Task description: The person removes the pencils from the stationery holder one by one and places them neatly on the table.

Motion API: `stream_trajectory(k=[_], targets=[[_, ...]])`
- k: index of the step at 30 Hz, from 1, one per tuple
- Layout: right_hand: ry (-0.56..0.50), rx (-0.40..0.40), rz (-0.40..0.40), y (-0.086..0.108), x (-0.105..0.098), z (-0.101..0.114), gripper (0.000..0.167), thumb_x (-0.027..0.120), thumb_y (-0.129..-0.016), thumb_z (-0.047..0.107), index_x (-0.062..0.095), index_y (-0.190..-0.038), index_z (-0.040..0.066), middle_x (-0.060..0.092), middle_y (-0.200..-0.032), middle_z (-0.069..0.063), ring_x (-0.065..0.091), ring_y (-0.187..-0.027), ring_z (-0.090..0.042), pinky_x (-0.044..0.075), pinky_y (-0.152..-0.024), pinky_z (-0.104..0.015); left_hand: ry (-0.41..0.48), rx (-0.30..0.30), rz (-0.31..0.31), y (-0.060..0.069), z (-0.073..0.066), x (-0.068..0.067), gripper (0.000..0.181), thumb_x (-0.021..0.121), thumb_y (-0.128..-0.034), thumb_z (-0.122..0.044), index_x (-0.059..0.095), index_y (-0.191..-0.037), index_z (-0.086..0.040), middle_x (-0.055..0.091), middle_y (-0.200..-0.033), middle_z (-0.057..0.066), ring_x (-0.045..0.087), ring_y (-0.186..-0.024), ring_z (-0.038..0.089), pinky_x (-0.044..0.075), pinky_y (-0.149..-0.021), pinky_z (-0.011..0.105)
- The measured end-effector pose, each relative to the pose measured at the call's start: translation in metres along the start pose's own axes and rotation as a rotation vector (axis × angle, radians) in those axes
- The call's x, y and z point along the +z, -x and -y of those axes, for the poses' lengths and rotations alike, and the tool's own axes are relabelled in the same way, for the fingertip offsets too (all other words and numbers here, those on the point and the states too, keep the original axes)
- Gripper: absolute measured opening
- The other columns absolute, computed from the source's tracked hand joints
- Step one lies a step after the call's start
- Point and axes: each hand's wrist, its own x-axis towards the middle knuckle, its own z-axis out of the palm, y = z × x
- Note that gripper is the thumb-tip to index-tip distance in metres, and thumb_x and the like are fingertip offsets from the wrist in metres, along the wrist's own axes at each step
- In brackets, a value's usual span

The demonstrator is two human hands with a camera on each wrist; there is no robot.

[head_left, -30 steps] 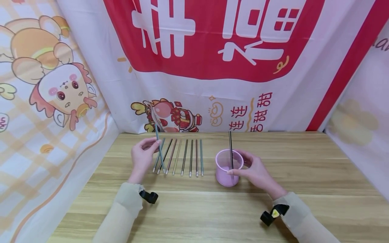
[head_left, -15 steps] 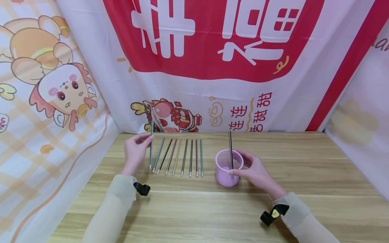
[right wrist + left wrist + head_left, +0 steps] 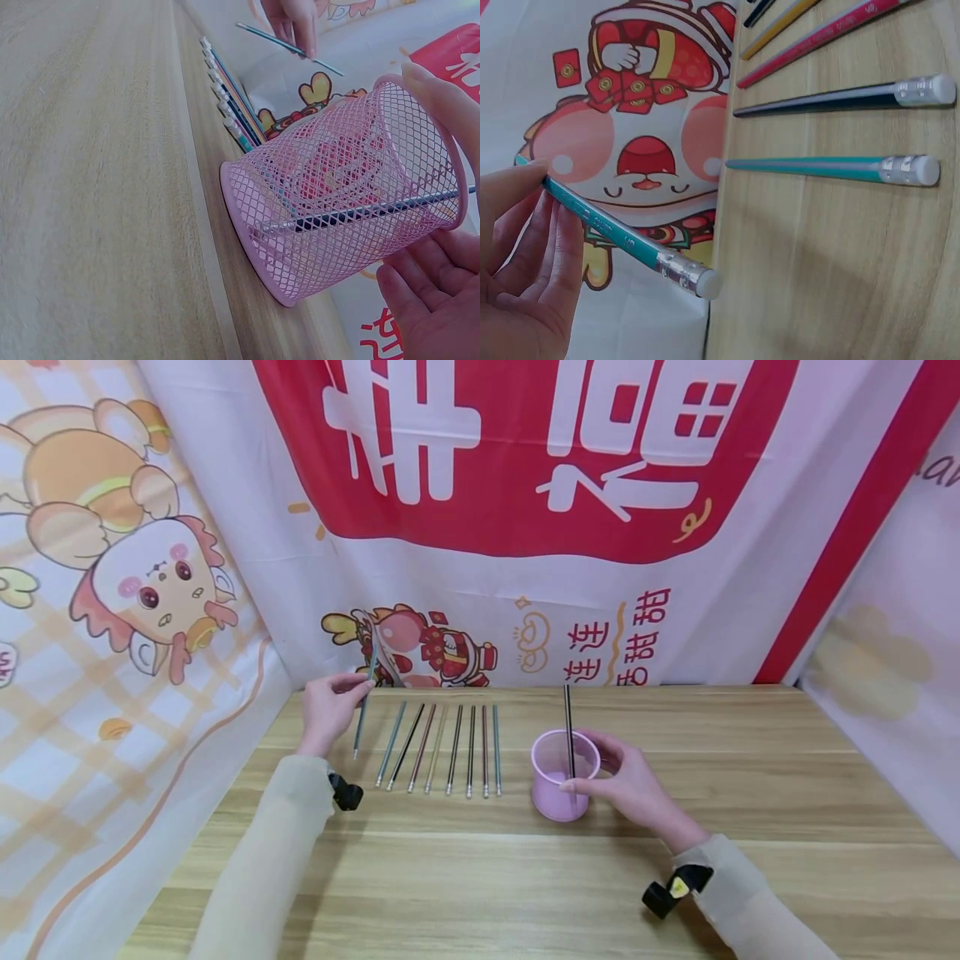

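Note:
My left hand (image 3: 327,708) pinches a teal pencil (image 3: 622,234) between thumb and fingers, at the left of the table's far edge. The pencil slants in the air, its white eraser end (image 3: 707,285) pointing down. My right hand (image 3: 633,785) holds a pink mesh pencil cup (image 3: 555,802), thumb at the rim and fingers on the far side. The cup stands upright on the table. One black pencil (image 3: 567,714) leans inside it, rising above the rim. Between the hands lies a row of several pencils, from a teal pencil (image 3: 391,746) to another teal pencil (image 3: 497,752).
Among the row are black, red and yellow pencils (image 3: 437,747), eraser ends towards me. The wooden table (image 3: 480,885) meets a printed cloth (image 3: 480,552) at its far edge. Another patterned cloth (image 3: 112,610) hangs on the left.
My left hand has moved left and away from me with the teal pencil, from over the row to beside its left end. My right hand and the cup have stayed put.

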Motion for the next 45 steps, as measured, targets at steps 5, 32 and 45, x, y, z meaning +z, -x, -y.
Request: stream_trajectory(k=[5, 32, 45], targets=[[-0.009, -0.008, 0.001, 0.0, 0.0, 0.001, 0.081, 0.093, -0.075, 0.024, 0.055, -0.143, 0.004, 0.061, -0.137, -0.013, 0.058, -0.125, -0.031, 0.046, -0.107, -0.042, -0.035, -0.027, 0.049, -0.004, 0.011, 0.007, 0.029, 0.075, -0.0958, -0.025, 0.075, -0.119, -0.008, 0.073, -0.111, 0.012, 0.07, -0.094, 0.023, 0.057, -0.08, 0.03], [-0.01, 0.015, 0.001, 0.0, 0.001, 0.001, 0.083, 0.093, -0.076, 0.024, 0.052, -0.146, 0.005, 0.059, -0.14, -0.014, 0.056, -0.128, -0.031, 0.044, -0.109, -0.044, -0.259, -0.086, 0.098, 0.0, 0.058, 0.033, 0.019, 0.08, -0.0887, -0.017, 0.08, -0.101, -0.002, 0.075, -0.104, 0.015, 0.063, -0.107, 0.036, 0.046, -0.095, 0.047], [0.008, 0.028, -0.001, 0.001, 0.0, 0.001, 0.084, 0.094, -0.074, 0.028, 0.053, -0.145, 0.008, 0.06, -0.14, -0.01, 0.057, -0.127, -0.028, 0.046, -0.107, -0.041, -0.274, -0.117, 0.099, 0.002, 0.052, 0.036, 0.019, 0.079, -0.0887, -0.015, 0.079, -0.1, 0.0, 0.074, -0.105, 0.017, 0.061, -0.11, 0.037, 0.046, -0.098, 0.047]])
